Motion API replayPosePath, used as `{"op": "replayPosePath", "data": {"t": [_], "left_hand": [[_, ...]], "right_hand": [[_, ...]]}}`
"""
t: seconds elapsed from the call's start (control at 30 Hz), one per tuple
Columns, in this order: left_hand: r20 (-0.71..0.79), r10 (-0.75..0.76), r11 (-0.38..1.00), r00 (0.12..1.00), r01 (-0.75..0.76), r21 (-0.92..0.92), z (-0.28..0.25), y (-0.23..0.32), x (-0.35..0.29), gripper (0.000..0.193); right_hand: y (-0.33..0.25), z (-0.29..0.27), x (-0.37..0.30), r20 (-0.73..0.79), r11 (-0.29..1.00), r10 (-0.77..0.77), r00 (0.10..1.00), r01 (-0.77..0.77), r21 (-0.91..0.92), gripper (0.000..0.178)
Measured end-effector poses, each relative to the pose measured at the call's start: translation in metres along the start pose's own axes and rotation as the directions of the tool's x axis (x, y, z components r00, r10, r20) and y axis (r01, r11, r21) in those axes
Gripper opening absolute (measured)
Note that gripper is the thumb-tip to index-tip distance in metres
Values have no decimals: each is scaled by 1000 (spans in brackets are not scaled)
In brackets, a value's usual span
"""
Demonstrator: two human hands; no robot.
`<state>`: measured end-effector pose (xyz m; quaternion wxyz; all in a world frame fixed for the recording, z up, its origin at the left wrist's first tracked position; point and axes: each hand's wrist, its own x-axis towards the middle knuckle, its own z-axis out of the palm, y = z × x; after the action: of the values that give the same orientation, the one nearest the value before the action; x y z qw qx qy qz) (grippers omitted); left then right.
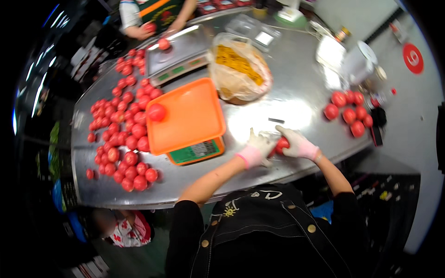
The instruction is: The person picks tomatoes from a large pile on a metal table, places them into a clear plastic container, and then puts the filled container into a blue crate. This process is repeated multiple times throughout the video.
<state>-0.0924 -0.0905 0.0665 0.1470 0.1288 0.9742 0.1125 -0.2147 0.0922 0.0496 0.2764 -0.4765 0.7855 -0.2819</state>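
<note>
Red tomato (282, 145) sits against curled right fingers (283, 133), just beside spread left fingers (263, 144).

The head view (wide fisheye) looks down from near above the metal table (296, 65)

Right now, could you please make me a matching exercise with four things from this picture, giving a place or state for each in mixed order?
Things:
1. orange tray
2. plastic bag
3. round red sign
4. person's right hand

Places and states:
A. on the wall at the right
B. gloved, touching a red tomato
C. bearing one lone tomato
D. open, with orange-yellow contents showing

Right pairs: 1-C, 2-D, 3-A, 4-B.
</note>
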Motion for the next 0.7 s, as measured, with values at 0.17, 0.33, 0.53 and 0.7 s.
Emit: {"op": "replayPosePath", "data": {"t": [0.17, 0.33, 0.53, 0.7], "left_hand": [[-280, -65, 973, 958, -1, -231, 63, 18, 16, 70], [-269, 88, 958, 959, -155, -241, 69, 20, 19, 79], [-69, 85, 905, 994, -106, -413, 46, 24, 3, 54], [-480, -72, 743, 874, -274, -611, 166, 21, 52, 60]], "right_hand": [[2, 11, 0, 81, 998, 0, 997, -5, 60, 88], [-27, -22, 38, 488, 988, 137, 862, -152, -8, 86], [-188, 28, 202, -181, 935, -348, 920, 354, -2, 58], [-262, 117, 330, 35, 872, -346, 938, 335, -358, 76]]}}
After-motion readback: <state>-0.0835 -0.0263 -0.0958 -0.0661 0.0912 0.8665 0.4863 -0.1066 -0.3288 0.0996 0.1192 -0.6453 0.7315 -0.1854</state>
